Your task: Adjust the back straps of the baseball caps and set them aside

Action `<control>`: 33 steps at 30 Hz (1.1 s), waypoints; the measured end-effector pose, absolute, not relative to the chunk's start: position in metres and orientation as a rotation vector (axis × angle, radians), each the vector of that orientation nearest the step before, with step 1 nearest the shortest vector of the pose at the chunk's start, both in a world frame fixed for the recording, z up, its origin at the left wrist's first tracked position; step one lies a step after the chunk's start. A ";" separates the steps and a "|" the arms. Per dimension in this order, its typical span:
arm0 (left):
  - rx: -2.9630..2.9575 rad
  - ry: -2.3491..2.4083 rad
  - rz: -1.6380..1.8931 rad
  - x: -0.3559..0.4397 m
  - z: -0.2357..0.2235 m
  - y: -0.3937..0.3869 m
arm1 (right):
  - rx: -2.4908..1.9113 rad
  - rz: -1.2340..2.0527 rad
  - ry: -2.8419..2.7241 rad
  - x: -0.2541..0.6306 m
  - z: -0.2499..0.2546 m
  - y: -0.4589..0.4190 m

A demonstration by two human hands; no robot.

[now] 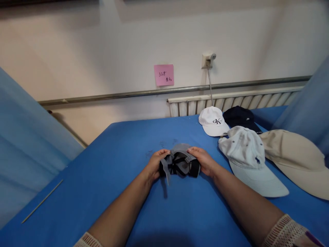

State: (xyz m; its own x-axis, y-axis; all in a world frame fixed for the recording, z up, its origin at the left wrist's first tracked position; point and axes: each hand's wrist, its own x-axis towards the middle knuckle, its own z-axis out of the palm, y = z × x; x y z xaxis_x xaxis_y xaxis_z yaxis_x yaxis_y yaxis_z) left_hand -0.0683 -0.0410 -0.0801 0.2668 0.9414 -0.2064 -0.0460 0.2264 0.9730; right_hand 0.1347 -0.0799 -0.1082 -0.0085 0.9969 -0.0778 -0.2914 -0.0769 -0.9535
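A grey baseball cap [181, 151] is held between my two hands over the middle of the blue table. Its back opening and black inner band face me, and a loose strap end hangs down on the left. My left hand [156, 163] grips the cap's left edge, thumb on top. On the opposite edge, my right hand [203, 159] is closed with its thumb on the upper side. The fingers beneath the cap are partly hidden. The cap's brim is out of sight.
To the right lie a white cap [212, 118], a navy cap [239, 116], a pale blue cap [249, 154] and a beige cap [295, 157]. A thin stick [42, 201] rests at the left. Behind the blue table [123, 137] are a rail [128, 95] and a radiator [231, 100].
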 end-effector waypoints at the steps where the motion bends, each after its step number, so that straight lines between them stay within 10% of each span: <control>1: 1.120 1.116 0.913 -0.066 -0.084 -0.039 | -1.088 1.305 -0.952 0.135 -0.112 -0.077; 12: 1.546 1.471 1.081 -0.072 -0.108 -0.016 | -1.010 0.185 -1.890 0.132 -0.088 -0.100; 26: 2.351 1.209 1.298 -0.076 -0.078 -0.048 | -1.367 0.563 -1.469 0.129 -0.126 -0.076; 33: 2.734 0.652 0.682 -0.066 -0.053 -0.079 | -1.287 0.683 -1.239 0.130 -0.135 -0.066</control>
State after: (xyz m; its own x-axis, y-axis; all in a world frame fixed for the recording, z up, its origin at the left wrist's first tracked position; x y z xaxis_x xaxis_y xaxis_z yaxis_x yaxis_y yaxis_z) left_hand -0.0663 -0.0787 -0.0526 0.7904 0.4779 0.3831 0.3615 -0.8689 0.3381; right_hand 0.1305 -0.0661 -0.1355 0.2696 0.9185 0.2893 0.2453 0.2250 -0.9430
